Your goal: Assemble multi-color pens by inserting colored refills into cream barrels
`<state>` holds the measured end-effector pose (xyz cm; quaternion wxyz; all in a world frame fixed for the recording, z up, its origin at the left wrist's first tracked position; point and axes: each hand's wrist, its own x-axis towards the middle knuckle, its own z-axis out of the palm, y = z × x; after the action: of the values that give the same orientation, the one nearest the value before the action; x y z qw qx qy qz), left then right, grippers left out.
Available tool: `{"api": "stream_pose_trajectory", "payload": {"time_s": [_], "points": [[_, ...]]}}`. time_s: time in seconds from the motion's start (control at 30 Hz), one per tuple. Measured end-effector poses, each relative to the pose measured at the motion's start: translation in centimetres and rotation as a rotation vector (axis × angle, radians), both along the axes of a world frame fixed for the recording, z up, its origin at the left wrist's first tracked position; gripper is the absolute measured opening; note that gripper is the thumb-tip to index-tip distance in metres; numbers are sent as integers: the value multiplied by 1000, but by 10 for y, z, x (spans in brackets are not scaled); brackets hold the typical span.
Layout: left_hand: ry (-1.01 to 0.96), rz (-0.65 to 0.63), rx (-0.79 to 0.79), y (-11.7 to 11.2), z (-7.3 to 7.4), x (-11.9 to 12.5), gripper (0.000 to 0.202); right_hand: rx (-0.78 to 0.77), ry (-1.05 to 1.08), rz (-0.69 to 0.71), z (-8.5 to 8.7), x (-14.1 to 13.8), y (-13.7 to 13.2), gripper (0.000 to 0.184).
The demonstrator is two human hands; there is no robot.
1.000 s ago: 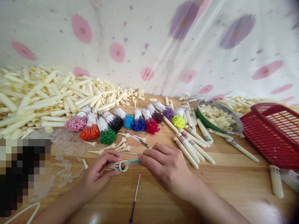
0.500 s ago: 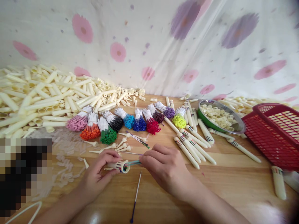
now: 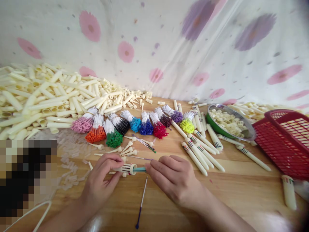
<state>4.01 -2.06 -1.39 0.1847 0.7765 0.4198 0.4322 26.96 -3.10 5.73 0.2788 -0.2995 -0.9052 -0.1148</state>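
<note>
My left hand (image 3: 101, 180) is closed round a short cream pen barrel (image 3: 126, 168), its open end pointing right. My right hand (image 3: 172, 177) pinches a teal refill (image 3: 140, 169) whose tip sits inside that open end. A loose purple refill (image 3: 142, 203) lies on the wooden table (image 3: 236, 190) just below my hands. Behind them stand several bundles of coloured refills (image 3: 113, 137), tied in pink, orange, green, black, blue, red and yellow.
A big heap of cream barrels (image 3: 36, 100) fills the left. Finished pens (image 3: 202, 151) lie right of centre. A green bowl (image 3: 229, 124) of small cream parts and a red basket (image 3: 287, 138) stand at the right. A flowered cloth (image 3: 169, 42) hangs behind.
The teal refill has gone further into the barrel, so less of it shows. Both hands shifted slightly right and down in view.
</note>
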Motion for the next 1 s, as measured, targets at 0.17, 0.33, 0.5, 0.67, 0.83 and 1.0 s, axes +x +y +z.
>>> {"api": "stream_pose_trajectory", "payload": {"time_s": [0.17,0.33,0.5,0.67,0.83,1.0], "points": [[-14,3,24,2,3,0,17,-43,-14,-19,0,3,1,26],[-42,-6,-23,3,-1,-1,15,-82,-3,-28,0,4,0,26],[-72,-16,-58,2,-3,-1,15,-100,11,-6,2,2,0,26],[-103,-19,-97,2,-5,-1,14,-108,6,-7,2,2,0,26],[-145,-33,-134,2,-7,-2,13,-120,12,-7,0,3,0,22],[-140,-36,-157,2,-7,-3,13,-128,10,-9,-1,2,1,20]]}}
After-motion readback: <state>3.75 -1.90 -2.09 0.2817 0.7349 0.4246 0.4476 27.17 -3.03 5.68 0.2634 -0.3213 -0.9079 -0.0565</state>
